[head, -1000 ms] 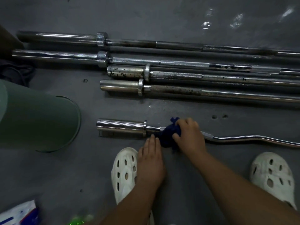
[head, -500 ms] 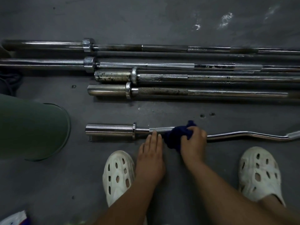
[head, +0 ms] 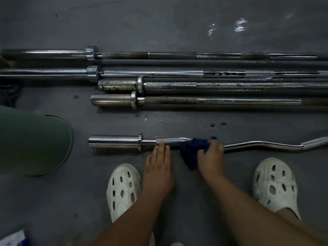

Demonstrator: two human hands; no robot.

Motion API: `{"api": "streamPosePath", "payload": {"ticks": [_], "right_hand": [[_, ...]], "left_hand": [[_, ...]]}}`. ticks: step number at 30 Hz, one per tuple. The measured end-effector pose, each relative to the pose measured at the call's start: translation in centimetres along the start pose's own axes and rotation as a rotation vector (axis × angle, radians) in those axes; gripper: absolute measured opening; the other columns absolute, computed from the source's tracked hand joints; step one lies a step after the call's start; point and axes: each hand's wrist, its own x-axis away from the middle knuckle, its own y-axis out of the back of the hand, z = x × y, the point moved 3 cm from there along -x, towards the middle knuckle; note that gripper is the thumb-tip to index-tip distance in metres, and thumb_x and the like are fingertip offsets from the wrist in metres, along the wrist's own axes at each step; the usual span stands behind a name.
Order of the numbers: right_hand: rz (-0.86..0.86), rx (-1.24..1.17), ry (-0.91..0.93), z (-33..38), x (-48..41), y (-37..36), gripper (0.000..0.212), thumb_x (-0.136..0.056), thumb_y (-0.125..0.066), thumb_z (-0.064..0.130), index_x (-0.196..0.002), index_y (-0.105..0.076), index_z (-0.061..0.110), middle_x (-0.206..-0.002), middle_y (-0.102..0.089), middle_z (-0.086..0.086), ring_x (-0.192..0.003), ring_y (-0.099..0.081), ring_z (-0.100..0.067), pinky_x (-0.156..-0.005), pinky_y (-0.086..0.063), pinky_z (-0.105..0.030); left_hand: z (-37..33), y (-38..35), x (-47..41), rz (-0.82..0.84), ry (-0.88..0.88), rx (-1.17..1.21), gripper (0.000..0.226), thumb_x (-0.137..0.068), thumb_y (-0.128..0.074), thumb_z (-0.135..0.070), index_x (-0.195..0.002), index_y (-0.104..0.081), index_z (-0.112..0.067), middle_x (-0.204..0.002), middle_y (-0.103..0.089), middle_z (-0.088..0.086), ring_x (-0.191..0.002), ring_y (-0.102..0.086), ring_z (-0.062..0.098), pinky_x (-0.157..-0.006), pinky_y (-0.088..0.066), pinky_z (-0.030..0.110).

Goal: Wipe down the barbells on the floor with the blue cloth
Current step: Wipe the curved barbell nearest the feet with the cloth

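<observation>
The right hand has slid the blue cloth rightward along the EZ curl bar. A second ago the cloth sat close to the collar; now a bright knurled stretch lies bare between it and the left hand.

The right hand grips the cloth, fingers curled over the shaft with the cloth bunched round it and a tail hanging on the near side. The left hand lies flat and relaxed on the floor, its straight fingertips touching the shaft just right of the collar.

The curl bar lies nearest of the bars, running left to right. Four straight barbells lie side by side farther off, some spotted with what looks like rust.

The bar is probably heavy, rigid steel, best wiped where it lies and not lifted. Its bends should resist rolling, though the left hand's steadying touch is sensible. The soft, light cloth moulds to the shaft, so wrapping it round and sliding suits. It may drag on the knurling and slip easily on smooth chrome (the end sleeve likely spins, a poor place to brace).
</observation>
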Motion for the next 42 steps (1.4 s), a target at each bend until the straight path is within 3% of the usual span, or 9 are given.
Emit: {"api": "streamPosePath", "payload": {"ticks": [3,13,17,21,25,30,34,39,42], "right_hand": [[0.211,0.048,0.271,0.4,0.2,0.0,0.027,-0.085,-0.06,0.016,-0.111,-0.055,0.018,-0.115,-0.05,-0.008,-0.098,-0.056,-0.028,-0.082,-0.048,-0.037],[-0.064,-0.126,-0.073,-1.0,-0.8,1.1,0.02,-0.083,-0.058,0.006,-0.101,-0.058,0.015,-0.11,-0.053,-0.013,-0.089,-0.053,-0.028,-0.081,-0.04,-0.032],[0.168,0.013,0.141,-1.0,-0.6,1.6,0.025,-0.085,-0.059,0.012,-0.108,-0.059,0.021,-0.11,-0.046,-0.007,-0.09,-0.056,-0.028,-0.08,-0.047,-0.034],[-0.11,-0.022,-0.185,-3.3,-1.4,2.4,0.029,-0.085,-0.057,0.012,-0.113,-0.063,0.019,-0.118,-0.047,-0.015,-0.096,-0.058,-0.038,-0.089,-0.048,-0.04],[0.074,0.069,0.202,-1.4,0.0,0.9,0.051,-0.083,-0.067,0.023,-0.132,-0.052,0.02,-0.12,-0.045,-0.008,-0.105,-0.051,-0.026,-0.09,-0.049,-0.036],[-0.047,-0.151,-0.166,-1.7,-1.2,1.5,0.024,-0.085,-0.062,0.014,-0.109,-0.062,0.017,-0.114,-0.045,-0.006,-0.093,-0.058,-0.03,-0.083,-0.046,-0.033],[0.156,-0.147,0.094,0.9,-0.7,0.2,0.027,-0.083,-0.061,0.007,-0.106,-0.062,0.019,-0.114,-0.049,-0.006,-0.095,-0.056,-0.024,-0.086,-0.047,-0.032],[-0.148,-0.303,-0.289,0.5,-2.5,1.4,0.025,-0.09,-0.056,0.012,-0.114,-0.064,0.011,-0.121,-0.05,-0.014,-0.104,-0.055,-0.031,-0.085,-0.035,-0.02],[-0.026,-0.024,-0.096,3.5,-0.3,-1.1,0.034,-0.084,-0.066,0.027,-0.116,-0.058,0.016,-0.123,-0.044,-0.01,-0.108,-0.046,-0.031,-0.088,-0.044,-0.035]], "left_hand": [[-0.3,-0.1,-0.3,-0.025,-0.019,-0.003,0.087,-0.085,-0.053,-0.027,-0.158,-0.009,-0.01,-0.166,0.003,0.013,-0.153,-0.006,0.028,-0.121,-0.018,0.043],[-0.9,0.6,-1.1,-0.06,-0.039,-0.005,0.088,-0.089,-0.05,-0.025,-0.158,0.004,-0.014,-0.165,0.013,0.008,-0.153,0.007,0.024,-0.123,-0.008,0.042],[-1.3,0.1,-0.9,-0.053,-0.085,-0.03,0.084,-0.092,-0.047,-0.026,-0.158,0.004,-0.016,-0.166,0.013,0.005,-0.152,0.008,0.023,-0.123,-0.008,0.043],[-2.3,0.1,-1.9,-0.032,-0.127,-0.066,0.082,-0.093,-0.046,-0.029,-0.159,0.001,-0.019,-0.166,0.013,0.003,-0.152,0.008,0.023,-0.123,-0.006,0.044],[-2.5,-0.4,-2.1,-0.015,-0.109,-0.081,0.083,-0.093,-0.046,-0.028,-0.158,0.004,-0.018,-0.165,0.017,0.003,-0.152,0.012,0.023,-0.123,-0.006,0.044],[-2.5,-0.6,-2.4,-0.022,-0.107,-0.044,0.084,-0.091,-0.048,-0.025,-0.159,0.001,-0.017,-0.166,0.012,0.002,-0.153,0.007,0.023,-0.122,-0.014,0.047],[-2.6,-0.6,-2.3,-0.025,-0.094,-0.016,0.087,-0.089,-0.05,-0.028,-0.159,0.0,-0.016,-0.166,0.009,0.003,-0.153,0.004,0.023,-0.122,-0.015,0.046],[-1.8,-0.6,-2.3,-0.083,-0.063,-0.027,0.09,-0.082,-0.057,-0.028,-0.159,-0.012,-0.014,-0.166,-0.006,0.007,-0.152,-0.009,0.025,-0.122,-0.016,0.046],[-0.7,-0.6,-1.6,-0.096,-0.02,-0.026,0.089,-0.084,-0.058,-0.029,-0.158,-0.012,-0.011,-0.166,-0.006,0.009,-0.152,-0.008,0.026,-0.12,-0.014,0.047]]}}
